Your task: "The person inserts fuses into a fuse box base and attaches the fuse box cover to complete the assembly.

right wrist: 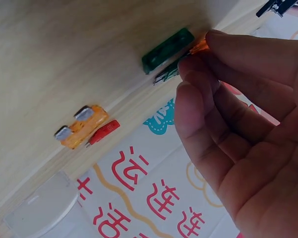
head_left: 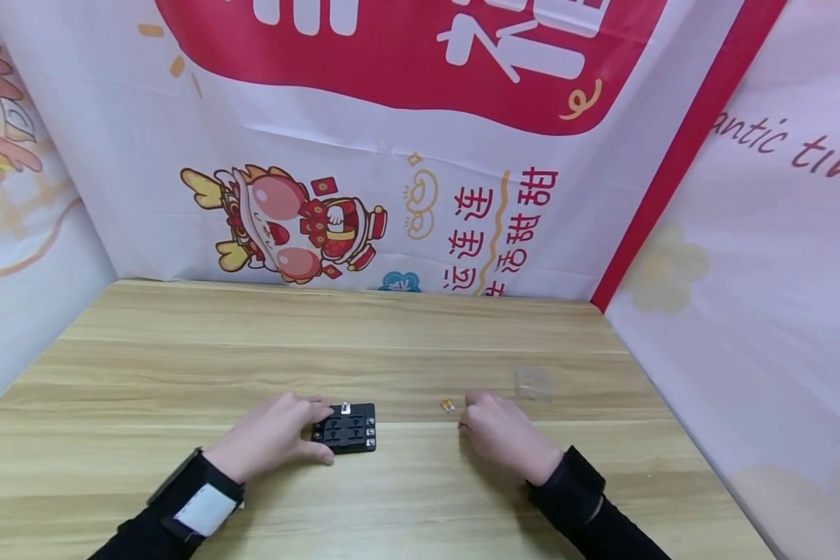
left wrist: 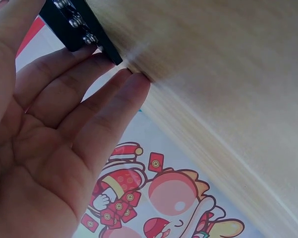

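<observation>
My left hand (head_left: 273, 437) grips a black fuse block (head_left: 351, 429) lying on the table, thumb at its near side and fingers at its far side. Metal screw terminals line the block's edge in the left wrist view. To the right, my right hand (head_left: 502, 437) is low over the table with curled fingers, their tips right at some small blade fuses. A green fuse (right wrist: 167, 50) lies beside the fingertips, with a second green one and an orange piece partly hidden behind them; I cannot tell whether they are pinched. An orange fuse (right wrist: 84, 126) and a red fuse (right wrist: 104, 133) lie apart.
A clear plastic cover (head_left: 532, 383) lies beyond my right hand on the wooden table (head_left: 322, 327). A printed cloth (head_left: 392, 132) hangs along the far edge, with more cloth at both sides. An orange fuse (head_left: 448, 405) shows left of my right hand.
</observation>
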A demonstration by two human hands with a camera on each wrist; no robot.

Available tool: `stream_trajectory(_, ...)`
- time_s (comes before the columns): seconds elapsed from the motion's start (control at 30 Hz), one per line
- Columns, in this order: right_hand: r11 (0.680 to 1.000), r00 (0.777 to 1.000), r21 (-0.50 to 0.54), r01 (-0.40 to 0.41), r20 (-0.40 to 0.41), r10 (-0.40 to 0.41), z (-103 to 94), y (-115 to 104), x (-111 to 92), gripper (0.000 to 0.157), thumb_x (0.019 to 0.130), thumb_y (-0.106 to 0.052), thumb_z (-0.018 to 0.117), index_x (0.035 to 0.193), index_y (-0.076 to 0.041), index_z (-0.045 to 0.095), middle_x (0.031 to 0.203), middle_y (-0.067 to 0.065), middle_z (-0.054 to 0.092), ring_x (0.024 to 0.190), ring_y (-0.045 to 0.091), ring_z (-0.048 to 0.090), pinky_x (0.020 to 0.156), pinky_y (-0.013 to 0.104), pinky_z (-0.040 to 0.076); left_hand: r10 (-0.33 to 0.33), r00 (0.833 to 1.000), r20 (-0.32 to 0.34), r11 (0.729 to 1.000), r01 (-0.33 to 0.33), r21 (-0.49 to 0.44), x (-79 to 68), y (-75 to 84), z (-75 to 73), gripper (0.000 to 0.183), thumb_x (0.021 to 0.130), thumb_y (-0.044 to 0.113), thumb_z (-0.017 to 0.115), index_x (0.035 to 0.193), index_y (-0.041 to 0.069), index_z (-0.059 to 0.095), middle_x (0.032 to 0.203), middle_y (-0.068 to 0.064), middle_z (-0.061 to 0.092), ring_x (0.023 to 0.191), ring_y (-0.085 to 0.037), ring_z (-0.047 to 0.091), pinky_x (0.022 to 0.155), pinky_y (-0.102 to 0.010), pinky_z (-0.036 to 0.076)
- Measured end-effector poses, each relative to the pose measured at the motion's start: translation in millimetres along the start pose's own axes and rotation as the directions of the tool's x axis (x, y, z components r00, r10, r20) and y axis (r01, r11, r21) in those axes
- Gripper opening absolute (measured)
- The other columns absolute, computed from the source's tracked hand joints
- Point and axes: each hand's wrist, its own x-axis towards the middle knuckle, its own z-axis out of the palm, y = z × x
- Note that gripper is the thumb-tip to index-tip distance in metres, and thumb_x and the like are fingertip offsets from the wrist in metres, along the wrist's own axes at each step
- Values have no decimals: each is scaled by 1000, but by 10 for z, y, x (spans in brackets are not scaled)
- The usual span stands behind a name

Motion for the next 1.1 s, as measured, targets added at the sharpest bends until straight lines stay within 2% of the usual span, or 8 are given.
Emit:
stream_trajectory(0.23,991,996,-119,69,-45,-75,15,-4,0,27,79,0,71,60,-13,59,65,-3,41,56,15,45,44,30,41,4,1000,-2,1000,-4,0,20,-2,15,61,70,43,84,115,4,72,117,-15,68,97,-23,66,81,-43,52)
stream_trajectory(0.47,980,993,-177,88,-63,-101,25,-28,15,26,76,3,67,58,-13,57,65,-3,42,57,16,46,44,31,41,-3,1000,0,1000,3,-4,9,0,9,60,70,43,85,115,4,72,117,-15,68,96,-22,67,80,-42,52)
stream_trajectory(0.77,977,984,-193,85,-135,-113,52,-19,30,26,79,-3,70,59,-12,54,66,0,47,58,17,49,43,32,43,0,1000,1,1000,0,-2,8,-8,6,61,71,44,84,116,5,72,118,-14,68,96,-22,66,82,-42,52)
stream_trajectory(0.93,987,980,-149,55,-179,-82,59,-13,32,20,78,-6,71,63,-10,57,67,-1,48,59,17,51,44,32,44,0,1000,3,1000,0,4,8,-13,7,62,71,46,83,116,5,72,117,-14,68,97,-23,67,82,-43,52)
stream_trajectory(1.1,993,976,-113,44,-206,-67,56,-8,38,20,77,-7,67,64,-12,53,66,-3,45,57,16,50,45,31,43,7,1000,0,1000,-7,5,6,-8,-2,62,71,45,83,116,5,71,117,-15,68,97,-24,67,81,-43,52)
